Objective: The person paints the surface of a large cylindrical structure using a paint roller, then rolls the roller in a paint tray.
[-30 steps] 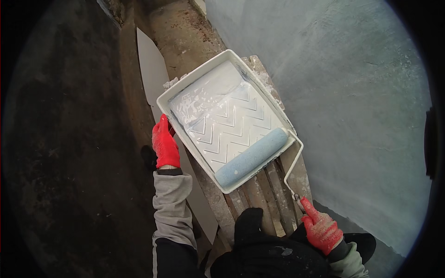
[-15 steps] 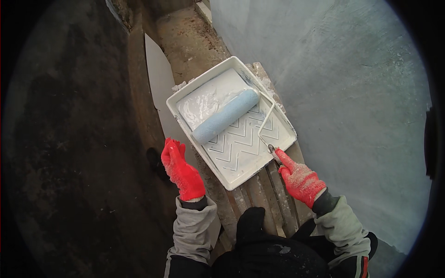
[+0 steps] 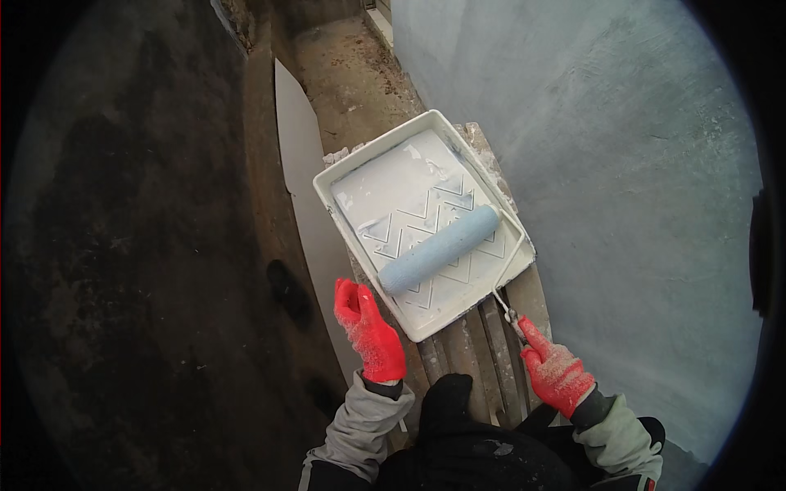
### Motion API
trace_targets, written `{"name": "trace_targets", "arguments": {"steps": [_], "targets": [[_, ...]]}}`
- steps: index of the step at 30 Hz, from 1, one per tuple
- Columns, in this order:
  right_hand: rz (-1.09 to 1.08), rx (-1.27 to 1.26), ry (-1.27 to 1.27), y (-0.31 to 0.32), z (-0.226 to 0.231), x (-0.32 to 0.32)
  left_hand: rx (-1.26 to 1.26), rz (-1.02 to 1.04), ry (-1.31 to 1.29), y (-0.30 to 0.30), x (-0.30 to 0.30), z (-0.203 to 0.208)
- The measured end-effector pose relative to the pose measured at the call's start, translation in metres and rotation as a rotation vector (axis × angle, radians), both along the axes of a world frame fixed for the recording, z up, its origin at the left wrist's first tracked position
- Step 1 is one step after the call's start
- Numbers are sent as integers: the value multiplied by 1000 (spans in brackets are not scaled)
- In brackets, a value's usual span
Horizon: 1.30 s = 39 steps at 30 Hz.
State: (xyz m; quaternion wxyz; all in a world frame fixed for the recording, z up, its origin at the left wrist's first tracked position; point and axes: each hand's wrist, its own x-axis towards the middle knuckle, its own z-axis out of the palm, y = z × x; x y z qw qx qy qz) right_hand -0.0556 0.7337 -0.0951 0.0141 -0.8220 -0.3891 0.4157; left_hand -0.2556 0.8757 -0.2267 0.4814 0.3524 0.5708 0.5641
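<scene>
My right hand (image 3: 557,372), in a red glove dusted with grey, is wrapped round the handle of a paint roller (image 3: 442,250), its index finger stretched along the handle. The roller's light-blue sleeve lies across the ridged slope of a white paint tray (image 3: 372,154). White paint covers the tray's far part, and zigzag ridges show through nearer me. My left hand (image 3: 372,335), also red-gloved, hovers beside the tray's near left edge. Its fingers are loosely curled, apart from the thumb, with nothing seen in them.
The tray rests on weathered wooden slats (image 3: 483,360). A smooth grey wall (image 3: 622,180) rises along the right. On the left a pale sheet (image 3: 303,147) stands beside a brown ledge, with a dark floor (image 3: 155,270) beyond. My dark-clothed legs are close below the tray.
The roller has been drawn toward me, from the paint onto the nearer ridges. My right hand has moved back with the handle. My left hand appears lower and further right in view.
</scene>
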Motion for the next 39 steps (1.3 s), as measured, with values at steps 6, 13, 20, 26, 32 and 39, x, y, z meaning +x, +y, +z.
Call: {"name": "trace_targets", "arguments": {"steps": [6, 13, 20, 26, 32, 39], "targets": [[15, 114, 33, 47, -28, -1, -99, -61, 180, -23, 18, -14], [40, 230, 13, 78, -44, -7, -7, -115, 449, -19, 22, -27], [59, 263, 7, 78, -49, -6, 15, -103, 492, -21, 22, -30], [66, 345, 81, 51, -43, 0, 13, -113, 400, -31, 16, -37], [-57, 104, 104, -3, 7, 2, 54, -137, 277, -40, 4, -33], [42, -86, -31, -21, 18, 2, 42, -152, 250, -42, 8, -35]]}}
